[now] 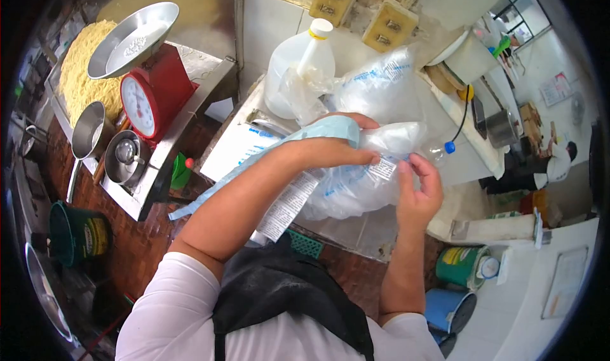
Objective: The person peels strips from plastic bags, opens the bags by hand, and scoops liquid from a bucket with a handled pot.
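Observation:
My left hand (340, 146) is closed around a light blue strip (273, 150), which trails down to the left across my forearm. Its thumb presses beside a small white printed label (382, 168) at the front of a clear plastic bag (356, 193). My right hand (420, 193) bends thumb and forefinger together at the label's right edge. Below my left wrist hangs a longer printed white label strip (287, 205). Behind my hands stands another filled plastic bag (378, 85) with blue print. What lies under my left palm is hidden.
A white plastic jug (289, 62) stands behind the bags. To the left, a red scale (152, 91) with a metal pan sits near a yellow crumbly heap (89, 62) and metal pots (124, 154). Buckets (467, 266) stand at lower right. Another person (559, 164) is at far right.

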`<state>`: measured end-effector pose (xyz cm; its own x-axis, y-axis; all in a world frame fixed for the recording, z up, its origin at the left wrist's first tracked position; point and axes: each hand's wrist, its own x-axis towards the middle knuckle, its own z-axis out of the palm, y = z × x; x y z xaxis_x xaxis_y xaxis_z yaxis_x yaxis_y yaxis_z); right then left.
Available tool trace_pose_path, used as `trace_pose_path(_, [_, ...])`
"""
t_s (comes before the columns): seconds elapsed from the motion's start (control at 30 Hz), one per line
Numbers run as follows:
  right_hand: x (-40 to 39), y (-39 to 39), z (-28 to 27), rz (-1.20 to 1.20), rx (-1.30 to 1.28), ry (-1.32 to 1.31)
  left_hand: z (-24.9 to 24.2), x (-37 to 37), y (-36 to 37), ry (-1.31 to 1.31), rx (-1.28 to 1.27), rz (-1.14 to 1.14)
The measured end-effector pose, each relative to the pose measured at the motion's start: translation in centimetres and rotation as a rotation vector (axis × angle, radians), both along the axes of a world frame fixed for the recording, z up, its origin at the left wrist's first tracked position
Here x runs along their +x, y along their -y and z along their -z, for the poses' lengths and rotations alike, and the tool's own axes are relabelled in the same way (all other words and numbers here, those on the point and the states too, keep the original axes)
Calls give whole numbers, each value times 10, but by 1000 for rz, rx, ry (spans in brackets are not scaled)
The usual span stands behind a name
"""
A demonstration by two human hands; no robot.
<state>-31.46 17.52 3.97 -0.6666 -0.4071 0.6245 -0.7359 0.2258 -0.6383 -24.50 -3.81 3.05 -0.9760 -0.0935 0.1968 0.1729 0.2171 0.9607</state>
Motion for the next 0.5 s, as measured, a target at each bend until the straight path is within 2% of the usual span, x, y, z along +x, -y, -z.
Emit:
trace_pose_path(0.07, [8,5,-4,5,48,-119,0,8,-1,2,78,37])
trace_pose_path(0.13, [18,8,-5,11,104,-150,2,12,1,-30,11,51])
trace_pose_path(0.33, [23,1,0,-19,115,103,10,25,9,-115,-148,35])
trace_pose_path(0.4, [29,0,-6,102,92,-190,15,39,14,-140,-184,-26])
trace_pose_path(0.43, [35,0,-9,158,79,-329,16,52,18,-89,-78,-53])
trace_pose_path(0.5, [49,-6,-15,131,-54,-393,8,84,31,7,124,-108])
